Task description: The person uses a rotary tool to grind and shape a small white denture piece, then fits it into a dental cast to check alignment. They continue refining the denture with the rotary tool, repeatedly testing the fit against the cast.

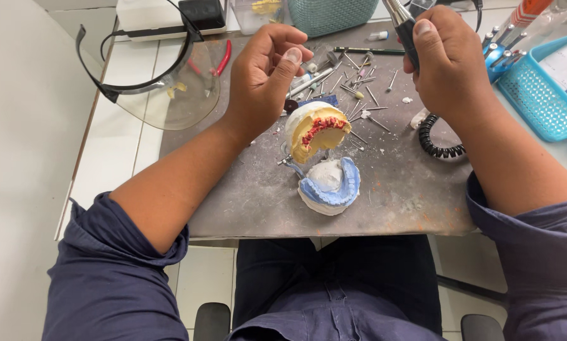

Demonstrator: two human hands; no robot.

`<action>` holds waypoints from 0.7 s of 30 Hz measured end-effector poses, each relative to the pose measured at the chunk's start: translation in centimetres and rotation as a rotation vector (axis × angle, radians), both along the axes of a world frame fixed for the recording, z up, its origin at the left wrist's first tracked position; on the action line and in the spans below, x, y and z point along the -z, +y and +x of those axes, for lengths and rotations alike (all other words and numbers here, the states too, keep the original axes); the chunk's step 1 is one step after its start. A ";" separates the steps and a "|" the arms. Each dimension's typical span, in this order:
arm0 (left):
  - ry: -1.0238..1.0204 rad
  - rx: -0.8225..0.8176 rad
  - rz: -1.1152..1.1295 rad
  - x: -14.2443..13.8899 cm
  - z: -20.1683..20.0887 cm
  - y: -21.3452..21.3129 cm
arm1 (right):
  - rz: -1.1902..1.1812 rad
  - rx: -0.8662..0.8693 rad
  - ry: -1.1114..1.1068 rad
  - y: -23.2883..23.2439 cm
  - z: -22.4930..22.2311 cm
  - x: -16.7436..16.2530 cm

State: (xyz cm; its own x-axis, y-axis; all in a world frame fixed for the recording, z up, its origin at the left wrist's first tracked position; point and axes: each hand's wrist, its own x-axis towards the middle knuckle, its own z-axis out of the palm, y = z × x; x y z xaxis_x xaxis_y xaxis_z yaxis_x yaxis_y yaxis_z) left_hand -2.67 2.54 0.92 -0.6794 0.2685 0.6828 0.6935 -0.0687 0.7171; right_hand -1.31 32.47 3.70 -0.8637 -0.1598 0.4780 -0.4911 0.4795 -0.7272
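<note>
Counter (125, 69): white tiled top carrying a grey, dust-marked work mat (397, 189). On the mat: a hinged dental cast (321, 155) with yellow and blue-white halves, scattered metal burs (359, 88), a coiled black cord (438, 142). On the tiles: clear face shield (163, 88), blue plastic basket (542, 95).

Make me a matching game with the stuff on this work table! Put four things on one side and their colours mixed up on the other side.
Things:
1. basket
2. coiled cord
3. face shield
4. upper mould

Colours:
A. yellow with red in the middle
B. see-through with a dark rim
C. light blue
D. black

Right pairs: 1-C, 2-D, 3-B, 4-A
</note>
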 end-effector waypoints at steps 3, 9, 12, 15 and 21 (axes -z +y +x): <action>-0.022 -0.029 -0.032 -0.3 0.0 -0.2 | -0.026 -0.007 -0.026 -0.3 0.2 -0.2; 0.009 -0.099 -0.109 -0.3 -0.1 -0.6 | -0.047 -0.020 -0.087 -0.9 0.4 -0.5; -0.002 -0.102 -0.112 -0.3 -0.1 -0.5 | -0.035 -0.015 -0.106 -1.0 0.5 -0.5; 0.011 -0.105 -0.119 -0.6 0.0 -0.5 | -0.021 -0.016 -0.110 -0.7 0.5 -0.4; 0.002 -0.083 -0.109 0.0 -0.5 -0.5 | -0.039 -0.004 -0.122 -0.7 0.2 -0.4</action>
